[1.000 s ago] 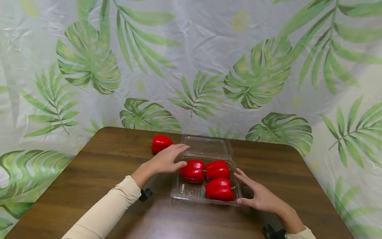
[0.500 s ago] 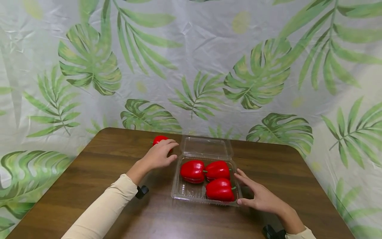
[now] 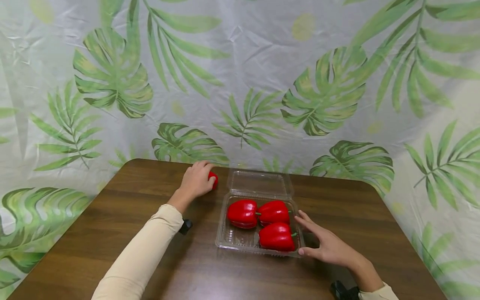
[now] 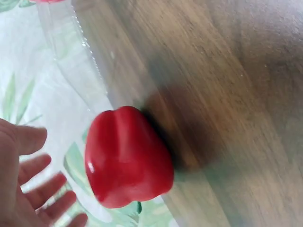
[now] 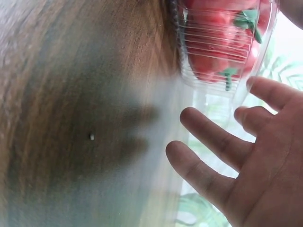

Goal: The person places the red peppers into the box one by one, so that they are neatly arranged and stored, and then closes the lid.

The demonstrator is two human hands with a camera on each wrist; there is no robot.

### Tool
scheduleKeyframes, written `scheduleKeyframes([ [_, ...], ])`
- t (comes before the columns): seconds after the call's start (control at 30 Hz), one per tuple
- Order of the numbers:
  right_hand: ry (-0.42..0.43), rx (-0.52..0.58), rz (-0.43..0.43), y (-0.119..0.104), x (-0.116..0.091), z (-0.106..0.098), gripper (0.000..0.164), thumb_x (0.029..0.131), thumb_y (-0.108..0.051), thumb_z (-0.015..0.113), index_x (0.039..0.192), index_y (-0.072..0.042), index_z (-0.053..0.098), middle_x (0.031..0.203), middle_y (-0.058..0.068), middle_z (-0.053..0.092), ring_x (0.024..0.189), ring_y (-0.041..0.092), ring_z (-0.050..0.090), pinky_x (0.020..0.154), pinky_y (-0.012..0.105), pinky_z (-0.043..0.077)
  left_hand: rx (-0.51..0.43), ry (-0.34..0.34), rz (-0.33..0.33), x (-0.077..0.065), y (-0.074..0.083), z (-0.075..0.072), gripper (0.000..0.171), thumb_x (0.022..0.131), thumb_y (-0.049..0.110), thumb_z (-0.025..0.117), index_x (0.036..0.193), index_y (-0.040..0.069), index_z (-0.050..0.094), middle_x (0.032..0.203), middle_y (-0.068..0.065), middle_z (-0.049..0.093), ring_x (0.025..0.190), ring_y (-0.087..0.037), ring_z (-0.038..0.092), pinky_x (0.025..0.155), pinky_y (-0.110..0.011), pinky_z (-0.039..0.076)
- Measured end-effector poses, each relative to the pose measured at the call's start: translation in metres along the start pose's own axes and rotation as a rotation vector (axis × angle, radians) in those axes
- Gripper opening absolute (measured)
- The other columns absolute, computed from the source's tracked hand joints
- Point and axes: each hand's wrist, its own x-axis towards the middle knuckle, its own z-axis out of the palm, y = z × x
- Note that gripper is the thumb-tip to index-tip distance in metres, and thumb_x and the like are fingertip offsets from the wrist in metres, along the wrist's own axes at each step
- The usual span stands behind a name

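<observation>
A loose red bell pepper [image 4: 128, 158] lies on the table at the back left. My left hand [image 3: 196, 179] is over it and hides most of it in the head view. In the left wrist view the fingers are spread, with a gap between them and the pepper. Ahead of me stands a clear plastic clamshell container [image 3: 240, 250], its lid [image 3: 258, 183] folded back. Inside sit three red bell peppers, one back left [image 3: 242, 213], one back right [image 3: 274, 211], one front right [image 3: 276, 236]. My right hand [image 3: 330, 246] rests fingertips at the container's right rim, fingers extended.
The brown wooden table [image 3: 157, 258] ends at a back edge close behind the lid and the loose pepper. A leaf-patterned cloth [image 3: 255, 75] hangs behind it. Black straps with small devices [image 3: 343, 290] sit on both wrists.
My left hand has moved from over the container's left side, leftward and back to the loose pepper. The right hand and the container have stayed in place.
</observation>
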Motion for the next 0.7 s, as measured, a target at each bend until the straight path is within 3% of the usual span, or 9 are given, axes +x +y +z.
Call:
scheduleKeyframes([
  [0.17,-0.004,0.025,0.008,-0.001,0.0,0.0,0.083,0.088,-0.045,0.07,0.155,-0.011,0.034,0.164,0.019,0.023,0.14,0.043,0.043,0.098,0.058,0.05,0.031,-0.005,-0.215,0.001,-0.006,0.005,0.056,0.095,0.043,0.055,0.138,0.006,0.055,0.137,-0.02,0.053,0.121,-0.04,0.05,0.095,-0.054,0.048],
  [0.23,-0.003,0.026,0.006,-0.001,0.0,0.001,0.083,0.088,-0.045,0.07,0.155,-0.012,0.033,0.164,0.019,0.023,0.14,0.043,0.043,0.098,0.059,0.049,0.023,-0.027,-0.268,0.0,-0.009,0.007,0.062,0.094,0.048,0.056,0.139,0.006,0.054,0.136,-0.022,0.051,0.118,-0.04,0.05,0.092,-0.053,0.048],
  [0.43,-0.012,0.032,-0.001,0.002,-0.001,0.004,0.082,0.089,-0.044,0.07,0.156,-0.014,0.032,0.165,0.019,0.022,0.139,0.043,0.045,0.098,0.06,0.049,-0.001,-0.115,-0.293,-0.005,-0.014,0.01,0.059,0.093,0.042,0.059,0.14,0.006,0.053,0.136,-0.022,0.049,0.118,-0.04,0.05,0.091,-0.055,0.051],
  [0.7,-0.004,0.006,0.002,0.001,0.0,0.001,0.083,0.089,-0.046,0.069,0.156,-0.015,0.032,0.164,0.018,0.023,0.132,0.037,0.054,0.098,0.047,0.053,-0.058,-0.073,-0.305,-0.006,-0.011,0.01,0.056,0.093,0.045,0.055,0.134,0.007,0.056,0.128,-0.019,0.053,0.112,-0.039,0.056,0.087,-0.056,0.054],
])
